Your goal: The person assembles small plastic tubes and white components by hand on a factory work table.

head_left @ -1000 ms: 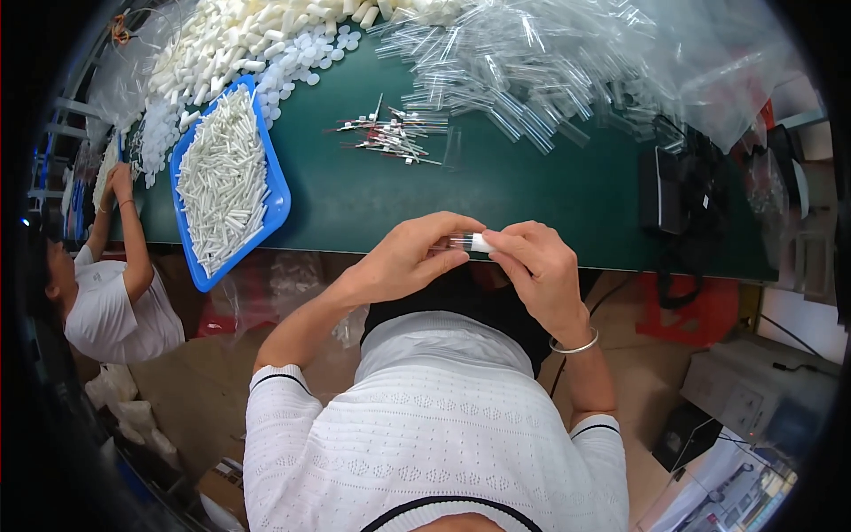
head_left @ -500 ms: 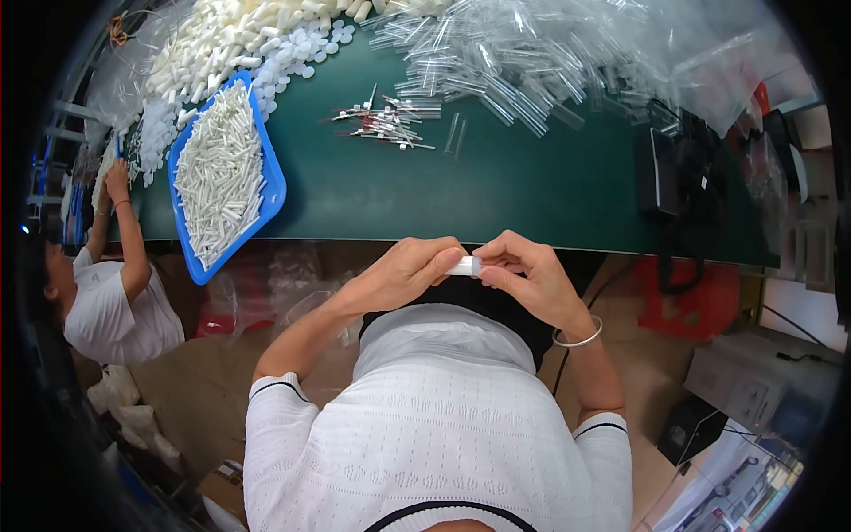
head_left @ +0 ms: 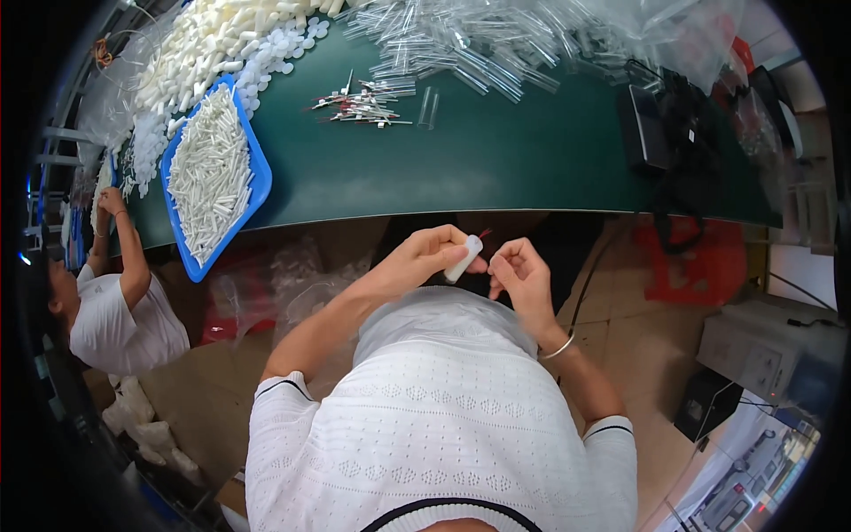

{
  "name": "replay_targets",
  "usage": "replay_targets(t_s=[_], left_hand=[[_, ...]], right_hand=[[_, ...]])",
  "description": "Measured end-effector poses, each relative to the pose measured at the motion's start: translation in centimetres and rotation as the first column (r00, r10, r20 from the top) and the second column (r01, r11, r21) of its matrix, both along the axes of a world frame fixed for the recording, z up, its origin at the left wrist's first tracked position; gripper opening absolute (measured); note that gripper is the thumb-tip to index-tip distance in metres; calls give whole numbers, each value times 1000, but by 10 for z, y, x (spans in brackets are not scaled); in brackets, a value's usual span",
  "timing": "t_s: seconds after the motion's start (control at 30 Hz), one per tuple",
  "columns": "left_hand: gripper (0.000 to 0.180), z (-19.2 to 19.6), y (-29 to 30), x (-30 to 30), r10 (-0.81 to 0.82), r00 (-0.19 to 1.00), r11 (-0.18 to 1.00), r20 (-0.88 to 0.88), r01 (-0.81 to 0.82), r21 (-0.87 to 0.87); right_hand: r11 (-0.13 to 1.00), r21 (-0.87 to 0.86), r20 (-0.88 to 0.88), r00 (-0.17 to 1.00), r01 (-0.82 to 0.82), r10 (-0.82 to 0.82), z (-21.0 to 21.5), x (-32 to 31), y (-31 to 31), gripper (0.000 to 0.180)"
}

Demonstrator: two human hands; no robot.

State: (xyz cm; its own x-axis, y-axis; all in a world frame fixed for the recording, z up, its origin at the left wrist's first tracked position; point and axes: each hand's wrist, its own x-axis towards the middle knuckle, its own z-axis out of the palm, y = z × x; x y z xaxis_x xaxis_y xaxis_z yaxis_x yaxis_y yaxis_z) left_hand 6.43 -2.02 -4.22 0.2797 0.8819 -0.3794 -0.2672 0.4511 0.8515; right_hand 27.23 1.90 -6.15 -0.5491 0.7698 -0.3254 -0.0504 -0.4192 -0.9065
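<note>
In front of my waist, just off the table's near edge, my left hand (head_left: pixel 432 254) is closed around a short white cylinder (head_left: pixel 462 262) with a pale round cap on its upper end. The cylinder stands tilted, and thin red wires (head_left: pixel 485 232) stick out beside the cap. A little to the right, apart from the cylinder, my right hand (head_left: pixel 523 282) has thumb and fingertips pinched together. Whatever it may hold is too small to make out.
On the green table (head_left: pixel 514 168) lie a blue tray (head_left: pixel 263 177) of white sticks, small red-wired parts (head_left: pixel 363 107), clear tubes (head_left: pixel 487 53), white plugs (head_left: pixel 204 40) and translucent discs (head_left: pixel 270 51). A black device (head_left: pixel 645 129) stands right. Another person (head_left: pixel 124 315) works at left.
My right hand has come away from the cylinder's end and moved down. The cylinder has turned from level to tilted in my left hand, and red wires now show. The view has shifted slightly.
</note>
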Motion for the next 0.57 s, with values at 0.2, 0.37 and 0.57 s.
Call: replay_targets(t_s=[0.2,0.37,0.57], left_hand=[[27,-16,21,46,341,940,913,-5,-332,-237],[28,-5,29,42,200,979,926,-46,-204,-318],[35,-20,38,32,224,933,940,280,-131,-314]], right_hand=[[940,-326,-246,951,99,-185,-13,-31,-15,36],[856,-506,-293,913,104,-285,3,-38,-10,36],[685,-720,-434,841,-107,-324,2,-32,8,33]])
